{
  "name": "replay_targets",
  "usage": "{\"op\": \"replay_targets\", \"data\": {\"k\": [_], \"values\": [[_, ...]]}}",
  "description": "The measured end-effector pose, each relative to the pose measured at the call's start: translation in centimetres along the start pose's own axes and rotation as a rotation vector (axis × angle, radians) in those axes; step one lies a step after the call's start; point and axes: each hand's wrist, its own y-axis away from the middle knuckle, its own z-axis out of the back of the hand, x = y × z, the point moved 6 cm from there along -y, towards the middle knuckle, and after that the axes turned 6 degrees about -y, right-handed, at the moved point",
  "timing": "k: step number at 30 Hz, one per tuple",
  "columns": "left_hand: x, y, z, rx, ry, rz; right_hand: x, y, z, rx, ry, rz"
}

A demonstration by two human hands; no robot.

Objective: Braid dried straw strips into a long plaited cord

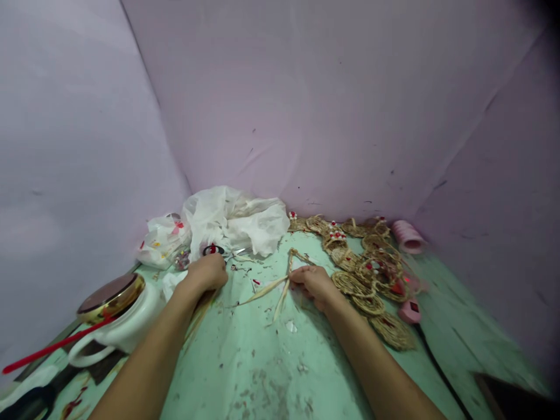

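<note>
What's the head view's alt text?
Right hand pinches a thin, pale fibre braid over a worn green tabletop; left hand is near black-handled metal scissors. Coiled tan fibre pieces, some with red beads, lie at right, a crumpled white plastic bag at the back.

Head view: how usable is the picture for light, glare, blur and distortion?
Head view: soft overall, so the fine plaiting of the thin tan fibre braid at the right hand is hard to read; bright highlights on the round gold-sided, brown-topped lid; smearing toward the right of the pale green tabletop; upper-right corner falls dark; edges look stretched, wide-angle style.
</note>
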Motion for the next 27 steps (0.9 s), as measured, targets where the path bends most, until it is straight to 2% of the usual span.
{"op": "replay_targets", "data": {"k": [5, 9, 13, 17, 22, 27], "values": [[-0.7, 0.2, 1.0, 0.003, 0.449, -0.189, 0.2, 0.2, 0.1, -0.027, -0.006, -0.011], [-2.8, 0.3, 1.2, 0.026, 0.723, -0.2, 0.4, 0.3, 0.1, -0.013, -0.021, 0.006], [-7.2, -0.4, 0.8, -0.032, 0.729, -0.258, 0.6, 0.4, 0.0, 0.006, -0.04, -0.002], [-10.8, -0.9, -0.5, 0.039, 0.646, -0.319, 0.6, 0.3, 0.0, 0.035, -0.084, -0.019], [-11.4, -0.6, -1.9, 0.253, 0.778, -0.325, 0.7, 0.4, 0.0, 0.02, -0.106, -0.042], [-11.0, 0.1, -2.1, 0.331, 0.85, -0.208, 0.8, 0.4, -0.1, 0.042, -0.111, -0.032]]}}
